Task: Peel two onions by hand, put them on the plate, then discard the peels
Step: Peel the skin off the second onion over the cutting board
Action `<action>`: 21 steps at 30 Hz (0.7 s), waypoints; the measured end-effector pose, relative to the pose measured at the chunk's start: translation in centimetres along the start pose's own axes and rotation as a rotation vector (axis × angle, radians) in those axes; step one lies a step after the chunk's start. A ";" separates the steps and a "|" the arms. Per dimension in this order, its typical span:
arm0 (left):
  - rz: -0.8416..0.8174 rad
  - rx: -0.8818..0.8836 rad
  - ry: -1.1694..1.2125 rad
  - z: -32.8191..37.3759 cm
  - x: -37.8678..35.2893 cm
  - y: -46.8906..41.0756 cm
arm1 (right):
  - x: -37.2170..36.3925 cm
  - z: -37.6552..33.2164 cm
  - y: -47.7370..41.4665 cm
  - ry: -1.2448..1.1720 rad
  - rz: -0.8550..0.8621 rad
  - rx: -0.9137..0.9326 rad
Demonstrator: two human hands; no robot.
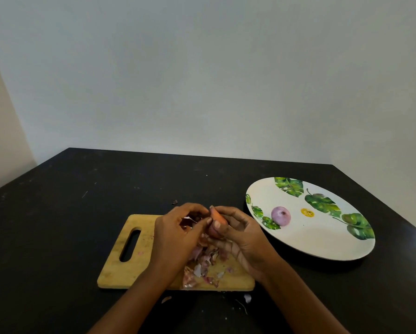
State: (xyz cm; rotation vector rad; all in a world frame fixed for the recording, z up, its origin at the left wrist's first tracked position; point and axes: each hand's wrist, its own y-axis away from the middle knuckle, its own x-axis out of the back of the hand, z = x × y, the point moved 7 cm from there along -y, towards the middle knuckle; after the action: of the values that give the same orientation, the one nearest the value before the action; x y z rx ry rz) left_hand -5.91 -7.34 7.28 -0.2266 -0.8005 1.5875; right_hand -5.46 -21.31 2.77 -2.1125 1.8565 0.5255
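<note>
A peeled purple onion (pixel 281 216) lies on the left part of a white plate (pixel 322 244) with green leaf prints. Above a wooden cutting board (pixel 122 268), my right hand (pixel 240 235) grips a second onion (pixel 217 222) that still has orange-brown skin. My left hand (pixel 175 235) pinches a flap of that onion's skin at its left side. Both hands hide most of this onion. A heap of pink and white peels (pixel 204 266) lies on the board below the hands.
The board and plate sit on a black table (pixel 57 225) against a pale wall. A few peel scraps (pixel 246 298) lie on the table in front of the board, and one small scrap (pixel 174 202) lies behind it.
</note>
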 end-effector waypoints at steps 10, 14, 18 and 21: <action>-0.080 0.338 0.143 -2.2 -0.6 -0.1 | 0.4 0.1 0.0 0.102 0.041 -0.004; -0.064 0.374 0.154 -2.3 -0.5 0.1 | 0.4 -0.1 0.0 0.130 0.043 0.019; -0.048 0.397 0.198 -2.2 -0.6 0.5 | 0.3 -0.1 0.2 0.160 0.046 0.036; -0.049 0.394 0.202 -2.0 -0.7 0.6 | 0.4 0.1 0.1 0.147 0.044 0.028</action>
State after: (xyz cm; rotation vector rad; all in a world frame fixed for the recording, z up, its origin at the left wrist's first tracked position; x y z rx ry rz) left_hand -5.07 -7.31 5.27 -0.0786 -0.3248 1.6107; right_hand -5.51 -21.62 2.56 -2.1482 1.9814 0.3597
